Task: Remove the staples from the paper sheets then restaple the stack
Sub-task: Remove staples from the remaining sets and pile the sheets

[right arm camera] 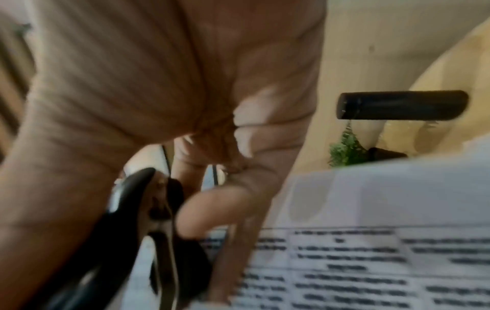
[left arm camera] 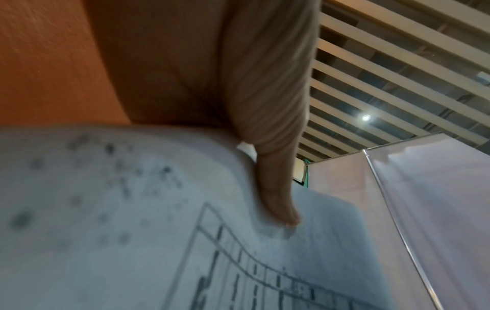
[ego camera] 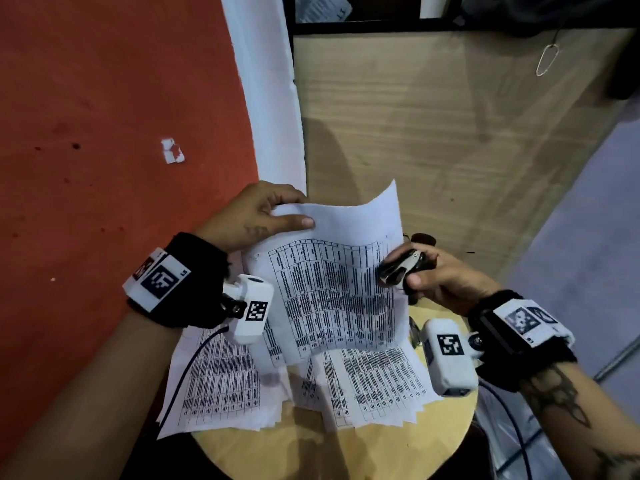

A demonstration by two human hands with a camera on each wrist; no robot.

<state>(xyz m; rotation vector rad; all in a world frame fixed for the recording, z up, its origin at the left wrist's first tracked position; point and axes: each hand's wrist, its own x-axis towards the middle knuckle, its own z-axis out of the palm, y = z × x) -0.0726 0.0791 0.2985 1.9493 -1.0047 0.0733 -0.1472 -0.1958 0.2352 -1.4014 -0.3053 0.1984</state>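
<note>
My left hand (ego camera: pixel 270 216) pinches the top left corner of a printed sheet (ego camera: pixel 339 289) and holds it lifted and curled above the other sheets. The thumb (left arm camera: pixel 275 188) lies on the sheet's face (left arm camera: pixel 132 241). My right hand (ego camera: pixel 426 275) grips a black and metal staple remover (ego camera: pixel 398 268) at the sheet's right edge; whether its claws touch the paper I cannot tell. In the right wrist view the staple remover (right arm camera: pixel 148 241) sits between thumb and fingers, beside the printed sheet (right arm camera: pixel 371 251). Several more printed sheets (ego camera: pixel 311 382) lie spread on the round wooden table (ego camera: pixel 346 452).
An orange wall (ego camera: pixel 104 133) rises on the left with a scrap of white paper (ego camera: pixel 172 151) stuck to it. A wooden panel (ego camera: pixel 433 126) stands behind the table. A dark object (ego camera: pixel 422 239) lies just beyond my right hand, and another metal tool (ego camera: pixel 414 329) peeks out by the papers' right edge.
</note>
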